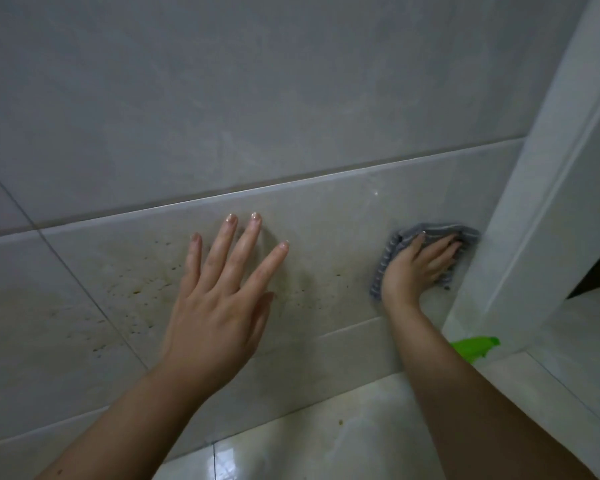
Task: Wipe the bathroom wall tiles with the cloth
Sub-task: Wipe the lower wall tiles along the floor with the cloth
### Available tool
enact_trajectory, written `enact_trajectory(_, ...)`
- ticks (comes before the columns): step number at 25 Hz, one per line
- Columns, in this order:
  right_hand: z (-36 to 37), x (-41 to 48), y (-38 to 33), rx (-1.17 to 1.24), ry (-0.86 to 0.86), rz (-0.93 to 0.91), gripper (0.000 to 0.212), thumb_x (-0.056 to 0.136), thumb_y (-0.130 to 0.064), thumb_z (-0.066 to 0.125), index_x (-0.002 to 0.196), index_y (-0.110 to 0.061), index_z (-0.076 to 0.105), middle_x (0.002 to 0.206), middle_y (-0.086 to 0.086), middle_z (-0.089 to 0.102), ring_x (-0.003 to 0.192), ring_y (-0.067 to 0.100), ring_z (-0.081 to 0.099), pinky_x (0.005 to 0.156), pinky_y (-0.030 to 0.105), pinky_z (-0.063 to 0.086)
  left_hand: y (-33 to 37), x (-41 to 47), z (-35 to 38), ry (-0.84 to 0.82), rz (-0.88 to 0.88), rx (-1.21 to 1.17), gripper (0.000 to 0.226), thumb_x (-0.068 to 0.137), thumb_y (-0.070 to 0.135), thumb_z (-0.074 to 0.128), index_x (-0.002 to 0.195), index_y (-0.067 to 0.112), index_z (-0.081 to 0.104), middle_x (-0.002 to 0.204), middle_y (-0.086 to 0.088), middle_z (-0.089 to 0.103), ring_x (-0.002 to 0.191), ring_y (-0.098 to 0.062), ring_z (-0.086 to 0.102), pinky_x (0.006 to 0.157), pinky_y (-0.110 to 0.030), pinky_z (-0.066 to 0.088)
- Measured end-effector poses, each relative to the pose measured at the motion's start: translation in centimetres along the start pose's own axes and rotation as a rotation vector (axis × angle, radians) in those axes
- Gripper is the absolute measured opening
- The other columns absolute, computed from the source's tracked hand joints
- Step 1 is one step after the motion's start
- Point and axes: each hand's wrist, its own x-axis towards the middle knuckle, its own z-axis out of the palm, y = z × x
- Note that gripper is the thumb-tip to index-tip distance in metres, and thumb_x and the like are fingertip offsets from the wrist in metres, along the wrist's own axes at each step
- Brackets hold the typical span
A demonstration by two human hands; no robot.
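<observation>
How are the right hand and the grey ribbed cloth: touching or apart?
Touching. The head view shows the right hand pressing the grey ribbed cloth against the beige wall tile.

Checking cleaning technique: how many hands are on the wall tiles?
2. The left hand lies flat, bare, on the stained tile; the right hand presses the grey cloth onto it farther right.

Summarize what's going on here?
A person is wiping the bathroom wall tiles. The right hand presses a grey cloth flat against the tile, close to the corner by the white frame. The left hand is spread open on the same tile. Brownish spots show on the tile left of that hand, away from the cloth. A green thing sits low by the corner, partly hidden.
</observation>
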Motion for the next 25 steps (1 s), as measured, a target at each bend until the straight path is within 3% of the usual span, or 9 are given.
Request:
enact_trajectory(3,0.6,-8.6,-3.9,-0.037,0.036,-0.389,0.073,0.101,-0.051,0.018,0.143,0.005,0.036,0.149,0.030,0.032,0.139,0.047,0.027,0.114,0.051,0.019,-1.1,-0.9,-0.6,0.046,-0.024,-0.016,0.060,0.093,0.024,0.049,0.152,0.023,0.035,0.164,-0.011,0.017,0.152,-0.031,0.007,0.120,-0.057,0.010)
enact_trajectory(5,1.1,-14.2,-4.8,-0.076,-0.058,-0.631,0.066,0.100,-0.050,0.023,0.142,-0.001,0.035,0.149,0.030,0.033,0.140,0.047,0.023,0.116,0.054,0.014,-2.0,-1.6,-1.0,0.073,-0.070,-0.023,0.060,0.094,0.023,0.045,0.152,0.023,0.032,0.164,-0.012,0.016,0.152,-0.031,0.006,0.121,-0.056,0.008)
enact_trajectory(7,1.1,-14.1,-4.3,-0.086,-0.070,-0.779,0.063,0.098,-0.052,0.029,0.141,-0.006,0.035,0.147,0.029,0.035,0.139,0.047,0.024,0.115,0.055,0.012,-2.9,-2.2,-1.2,0.085,-0.114,-0.031,0.063,0.092,0.022,0.047,0.153,0.022,0.030,0.163,-0.013,0.017,0.152,-0.031,0.005,0.121,-0.055,0.006)
enact_trajectory(9,1.4,-10.1,-2.4,-0.091,0.033,-0.730,0.066,0.099,-0.051,0.030,0.141,-0.001,0.037,0.146,0.032,0.036,0.137,0.051,0.028,0.114,0.057,0.019,-3.7,-2.9,-1.3,0.094,-0.127,-0.038,0.063,0.091,0.019,0.049,0.152,0.020,0.032,0.163,-0.014,0.017,0.152,-0.031,0.005,0.121,-0.055,0.007)
enact_trajectory(11,1.2,-6.4,-0.4,-0.034,0.061,-0.375,0.076,0.096,-0.052,0.026,0.143,0.008,0.034,0.148,0.034,0.030,0.138,0.052,0.027,0.114,0.054,0.022,-4.5,-4.2,-1.4,0.100,-0.126,-0.056,0.061,0.093,0.018,0.048,0.152,0.018,0.034,0.163,-0.015,0.018,0.152,-0.032,0.006,0.121,-0.057,0.007)
enact_trajectory(13,0.8,-7.2,0.7,0.018,-0.026,-0.123,0.083,0.090,-0.052,0.021,0.143,0.011,0.028,0.151,0.033,0.023,0.140,0.050,0.024,0.116,0.049,0.018,-4.8,-5.1,-1.5,0.112,-0.115,-0.077,0.060,0.093,0.016,0.048,0.151,0.017,0.035,0.162,-0.015,0.019,0.152,-0.032,0.006,0.121,-0.057,0.008)
enact_trajectory(17,1.7,-16.6,-2.0,-0.036,-0.151,-0.238,0.074,0.092,-0.043,0.029,0.143,0.011,0.029,0.151,0.033,0.024,0.138,0.052,0.025,0.113,0.055,0.021,-3.8,-5.4,-1.0,0.123,-0.122,-0.098,0.066,0.089,0.012,0.052,0.151,0.019,0.032,0.162,-0.015,0.020,0.152,-0.031,0.007,0.121,-0.055,0.007)
enact_trajectory(22,1.8,-11.4,-5.0,-0.053,0.056,-0.506,0.065,0.098,-0.041,0.032,0.142,0.007,0.037,0.149,0.030,0.032,0.137,0.049,0.030,0.112,0.054,0.023,-5.2,-5.9,-1.6,0.140,-0.167,-0.092,0.068,0.090,0.012,0.050,0.153,0.019,0.027,0.162,-0.014,0.019,0.152,-0.031,0.007,0.122,-0.054,0.006)
enact_trajectory(25,1.7,-13.1,-4.1,-0.029,0.026,-0.409,0.065,0.099,-0.039,0.028,0.143,0.008,0.034,0.150,0.030,0.029,0.139,0.049,0.026,0.114,0.055,0.023,-6.5,-7.2,-2.0,0.116,-0.213,-0.073,0.068,0.092,0.014,0.048,0.155,0.018,0.022,0.163,-0.012,0.016,0.153,-0.030,0.007,0.122,-0.055,0.006)
